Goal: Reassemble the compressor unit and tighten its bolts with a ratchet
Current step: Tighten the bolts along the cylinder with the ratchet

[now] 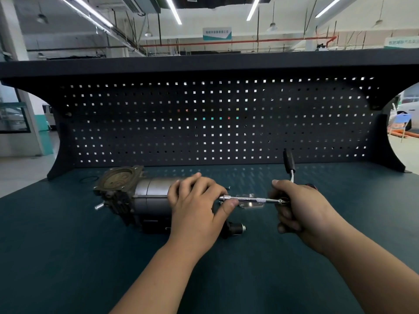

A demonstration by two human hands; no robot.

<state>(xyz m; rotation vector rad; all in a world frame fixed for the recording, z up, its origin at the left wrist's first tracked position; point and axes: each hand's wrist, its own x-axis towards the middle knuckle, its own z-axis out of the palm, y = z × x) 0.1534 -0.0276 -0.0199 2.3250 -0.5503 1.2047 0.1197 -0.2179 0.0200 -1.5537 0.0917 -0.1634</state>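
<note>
Compressor [147, 196] lay clasped by the left grip [195, 200]; right grip [301, 209] clenched the ratchet [249, 198], seemingly meeting a bolt; steady turning was needed next.

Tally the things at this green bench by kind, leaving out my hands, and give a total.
compressor unit: 1
ratchet: 1
black O-ring: 1
metal bracket: 1
small loose fastener: 1
black plug on white cable: 1
Total: 6

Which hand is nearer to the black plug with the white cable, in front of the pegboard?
Right. The right hand, gripping the ratchet, is just below the black plug; the left hand, on the compressor, is farther left.
</note>
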